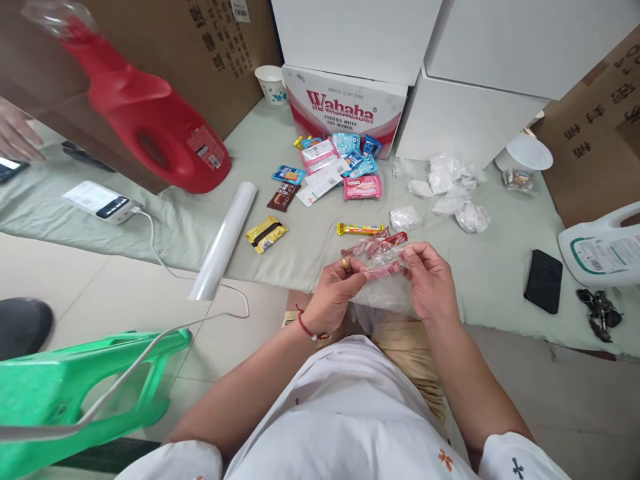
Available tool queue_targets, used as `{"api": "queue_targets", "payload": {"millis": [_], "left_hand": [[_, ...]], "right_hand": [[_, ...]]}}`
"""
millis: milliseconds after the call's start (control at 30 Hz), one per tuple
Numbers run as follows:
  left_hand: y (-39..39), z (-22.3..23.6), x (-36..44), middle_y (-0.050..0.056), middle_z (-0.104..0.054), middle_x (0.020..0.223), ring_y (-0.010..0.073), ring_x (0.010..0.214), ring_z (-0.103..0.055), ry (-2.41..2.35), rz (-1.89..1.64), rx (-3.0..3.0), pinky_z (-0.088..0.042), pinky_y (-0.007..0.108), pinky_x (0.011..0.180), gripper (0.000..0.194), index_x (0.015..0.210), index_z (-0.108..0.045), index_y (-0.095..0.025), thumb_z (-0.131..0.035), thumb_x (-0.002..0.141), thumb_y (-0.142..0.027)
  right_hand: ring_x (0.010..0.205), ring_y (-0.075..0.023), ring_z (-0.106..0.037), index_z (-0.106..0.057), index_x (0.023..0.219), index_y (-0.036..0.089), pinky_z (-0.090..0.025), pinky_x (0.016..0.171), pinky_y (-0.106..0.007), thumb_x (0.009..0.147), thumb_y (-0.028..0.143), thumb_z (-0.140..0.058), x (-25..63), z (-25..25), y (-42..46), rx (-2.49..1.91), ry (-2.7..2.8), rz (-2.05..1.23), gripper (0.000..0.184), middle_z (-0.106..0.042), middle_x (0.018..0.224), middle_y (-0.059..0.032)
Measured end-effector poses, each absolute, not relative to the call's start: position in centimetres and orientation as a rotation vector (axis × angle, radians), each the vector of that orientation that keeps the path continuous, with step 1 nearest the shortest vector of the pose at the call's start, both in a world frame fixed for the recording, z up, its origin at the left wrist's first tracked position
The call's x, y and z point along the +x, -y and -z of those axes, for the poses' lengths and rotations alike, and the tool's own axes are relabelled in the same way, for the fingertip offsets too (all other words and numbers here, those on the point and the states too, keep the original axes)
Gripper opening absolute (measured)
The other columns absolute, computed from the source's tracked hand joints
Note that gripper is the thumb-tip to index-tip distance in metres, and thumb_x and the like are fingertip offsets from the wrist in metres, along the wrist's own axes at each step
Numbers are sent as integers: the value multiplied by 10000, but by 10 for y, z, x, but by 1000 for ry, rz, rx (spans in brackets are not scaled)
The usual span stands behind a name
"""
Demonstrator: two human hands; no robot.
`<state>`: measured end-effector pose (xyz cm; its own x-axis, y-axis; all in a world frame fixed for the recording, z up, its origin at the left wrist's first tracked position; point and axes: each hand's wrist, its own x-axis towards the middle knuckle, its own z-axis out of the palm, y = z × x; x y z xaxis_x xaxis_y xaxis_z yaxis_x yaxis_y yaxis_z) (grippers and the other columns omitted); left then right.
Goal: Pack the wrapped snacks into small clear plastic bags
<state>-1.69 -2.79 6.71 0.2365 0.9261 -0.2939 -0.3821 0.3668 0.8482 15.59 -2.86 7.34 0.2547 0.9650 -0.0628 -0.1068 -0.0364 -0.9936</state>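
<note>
A surface (480,273) covered in pale green cloth carries nearly everything, with large white boxes (360,33) at its back and a brown cardboard box (250,73) at the left. The green stool (35,380) stands on the tiled floor at the lower left. Below the white boxes sits the Wahaha carton (345,110), its red lettering facing forward. A red jug (150,127) leans over the left part, and a white jug (605,247) lies near the right edge. A shiny white roll (225,243) slants across the front edge. The left hand (334,287), with a ring and a red bracelet, and the right hand (431,283) are both closed, pinching crinkled clear plastic film (383,257) between them at the front edge; reddish wrapping shows through and around it. Beyond lie crumpled clear wrappers (453,183) on the right and a loose pile of blue and pink snack packets (345,160) before the carton. The black phone (543,281) lies left of the white jug. A gold packet (267,235) rests right of the roll, keys (600,313) lie just below the white jug, and a slim yellow bar (360,229) lies just beyond the film.
</note>
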Motion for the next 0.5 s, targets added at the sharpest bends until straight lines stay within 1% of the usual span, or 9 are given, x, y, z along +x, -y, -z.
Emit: {"api": "queue_targets", "payload": {"millis": [67, 133, 200, 300, 400, 500], "left_hand": [[26, -68, -26, -71, -440, 565, 36, 502, -312, -870, -980, 678, -199, 191, 487, 253, 731, -616, -160, -827, 678, -288], [23, -69, -36, -54, -474, 592, 29, 494, -319, -815, -938, 641, -193, 185, 475, 213, 723, -623, -153, -804, 665, -250], [17, -71, -49, -28, -521, 629, 28, 490, -337, -749, -877, 615, -204, 182, 464, 177, 697, -621, -145, -772, 648, -223], [1, -71, -67, 19, -579, 679, 46, 505, -403, -655, -789, 627, -245, 182, 451, 137, 653, -602, -138, -721, 627, -202], [-24, -67, -77, 38, -599, 712, 80, 544, -484, -636, -741, 683, -251, 184, 429, 151, 660, -585, -146, -716, 616, -206], [-46, -65, -69, 38, -619, 763, 116, 635, -559, -840, -714, 799, -297, 185, 447, 202, 734, -583, -162, -758, 656, -225]], "right_hand": [[729, -136, -560, -611, 812, 237, -517, 637, -248, 760, 574, -811, 164, -75, 26, -1261, 813, -1117, 395, -615, 814, 14], [699, -128, -568, -595, 821, 242, -512, 570, -227, 720, 573, -845, 175, -76, 24, -1261, 727, -1135, 427, -625, 808, 19], [626, -113, -557, -592, 833, 240, -490, 497, -205, 687, 570, -872, 191, -78, 25, -1293, 670, -1124, 457, -622, 761, 29], [494, -75, -478, -592, 824, 228, -423, 405, -171, 645, 536, -907, 220, -81, 28, -1338, 642, -1070, 476, -579, 656, 54], [437, -46, -415, -594, 805, 216, -344, 357, -146, 615, 471, -929, 255, -82, 29, -1344, 657, -1033, 463, -555, 614, 68], [419, -33, -385, -595, 794, 211, -290, 343, -140, 595, 425, -924, 289, -76, 22, -1396, 670, -1011, 441, -553, 600, 70]]}}
